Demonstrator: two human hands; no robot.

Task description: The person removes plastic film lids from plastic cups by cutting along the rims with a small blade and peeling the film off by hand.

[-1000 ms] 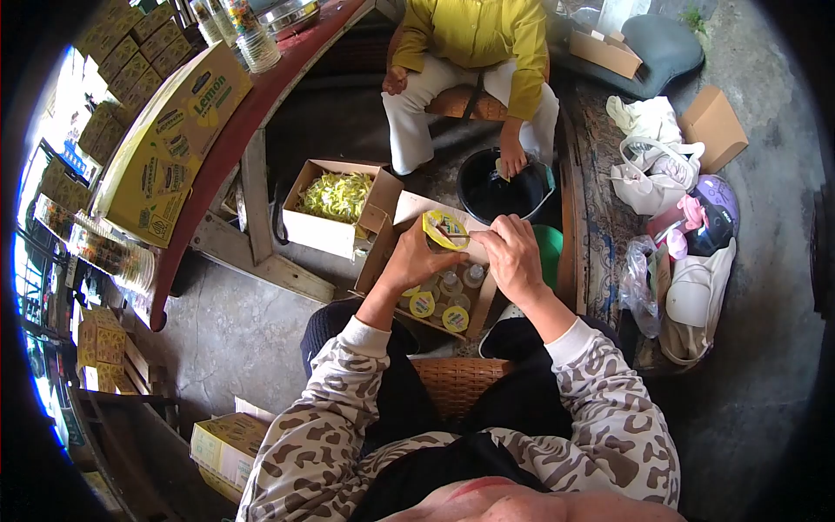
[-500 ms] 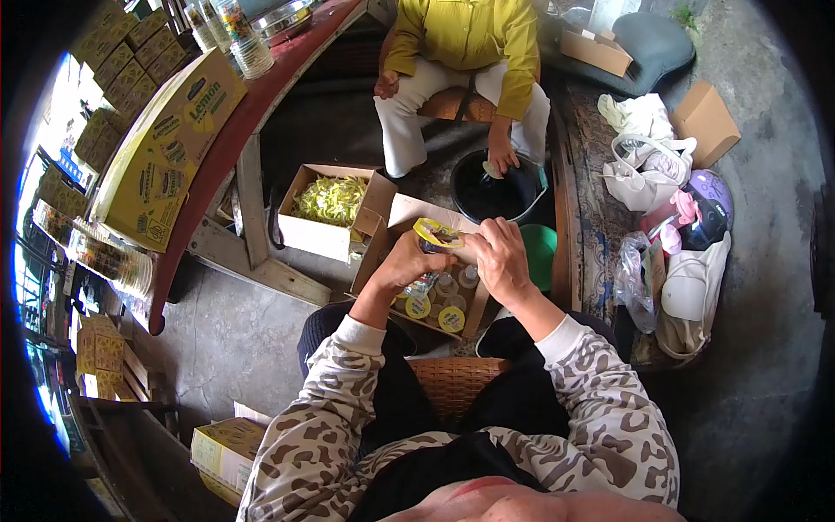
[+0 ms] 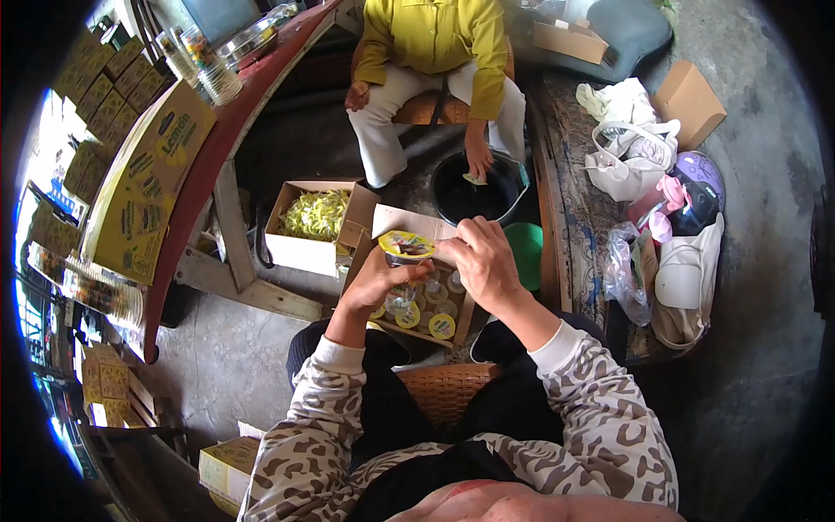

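Note:
My left hand [image 3: 372, 283] is wrapped around a clear plastic drink cup [image 3: 406, 246] with a yellow printed film lid, which is tilted so the lid faces me. Beside the cup's right edge, my right hand [image 3: 485, 263] has its thumb and fingers pinched at the rim of the lid. Both hands are above an open cardboard box [image 3: 404, 221] of several cups, some with yellow lids [image 3: 442, 326] showing. The cup's lower part is mostly behind my left fingers.
A box of yellow-green strips [image 3: 315, 216] stands ahead on the left. Across from me sits a person in a yellow shirt [image 3: 435, 39], one hand in a black bucket [image 3: 452, 204]. A green basin [image 3: 525, 252] is beside it. Bags and a purple helmet [image 3: 700, 187] lie right.
The cup has moved slightly left and down, its lid now lying flatter than the raised film before. My right hand has shifted left with it. The camera view has also shifted.

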